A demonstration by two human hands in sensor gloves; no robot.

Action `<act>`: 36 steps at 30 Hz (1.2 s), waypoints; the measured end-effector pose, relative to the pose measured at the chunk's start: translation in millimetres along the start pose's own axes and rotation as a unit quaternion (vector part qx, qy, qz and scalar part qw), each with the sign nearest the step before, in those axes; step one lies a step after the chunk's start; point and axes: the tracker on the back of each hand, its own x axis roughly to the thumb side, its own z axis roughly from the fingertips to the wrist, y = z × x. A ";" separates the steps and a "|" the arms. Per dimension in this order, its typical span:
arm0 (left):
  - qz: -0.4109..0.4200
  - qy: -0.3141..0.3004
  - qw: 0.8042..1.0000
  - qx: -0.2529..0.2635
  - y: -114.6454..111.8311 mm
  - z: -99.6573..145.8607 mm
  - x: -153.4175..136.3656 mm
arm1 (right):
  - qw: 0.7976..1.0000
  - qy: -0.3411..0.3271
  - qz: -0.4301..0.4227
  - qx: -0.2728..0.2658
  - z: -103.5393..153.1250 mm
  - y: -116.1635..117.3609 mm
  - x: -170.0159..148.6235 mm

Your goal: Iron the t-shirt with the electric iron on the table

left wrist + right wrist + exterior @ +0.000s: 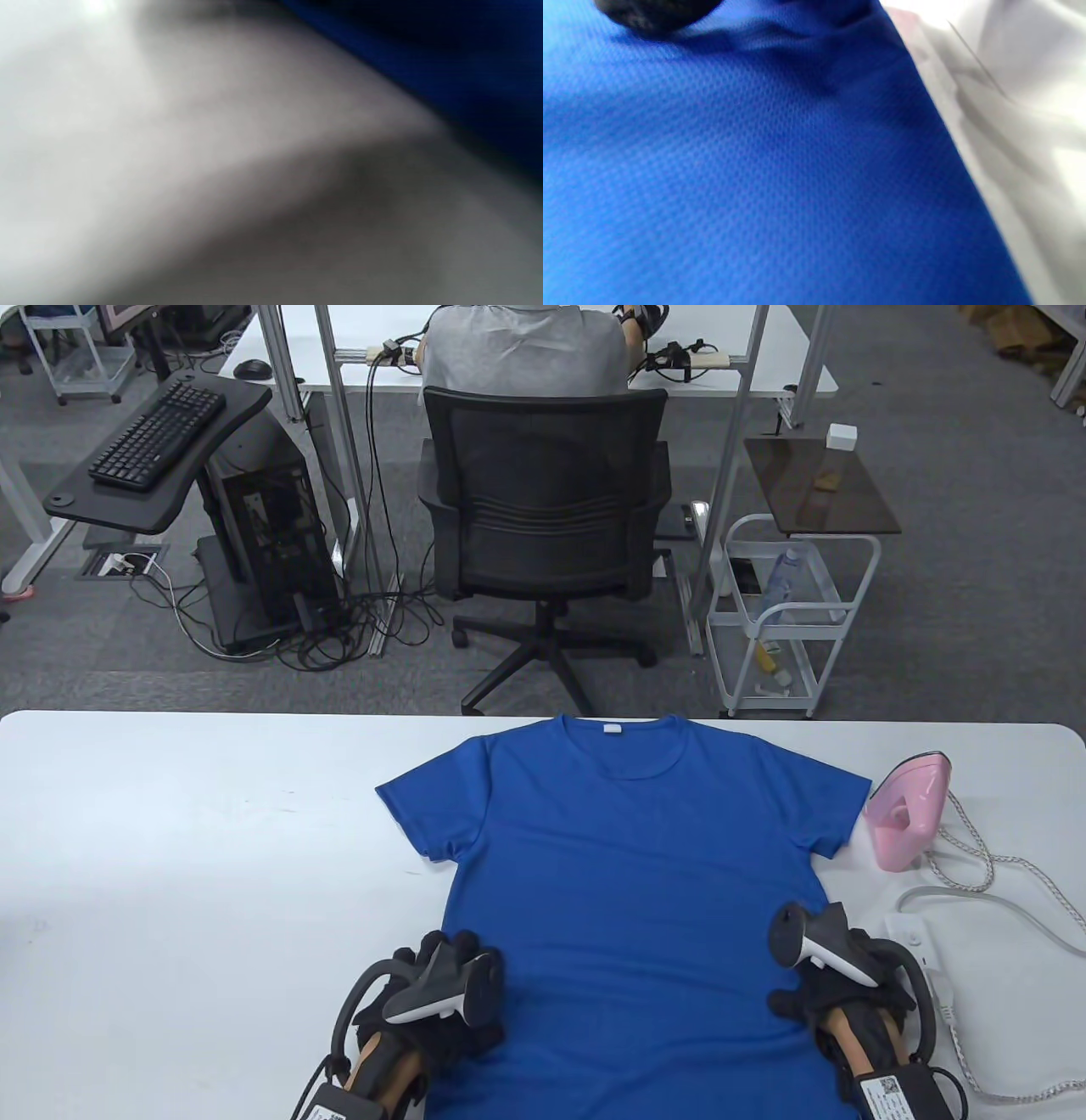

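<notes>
Left wrist view blurred: t-shirt (445,55) edge, table (169,148).

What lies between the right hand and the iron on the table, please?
In the table view, between the right hand and the iron lie bare table, the cord and a white box.

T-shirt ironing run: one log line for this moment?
stage: smoothing | t-shirt: flat on table | left hand: on left hem side | right hand: on right hem side | iron: upright, untouched, right of shirt
</notes>
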 end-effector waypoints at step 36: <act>0.045 0.009 0.999 -0.015 -5.8 -5.7 -20.5 | 0.898 0.309 -0.263 -0.173 -27.6 -81.7 -107.3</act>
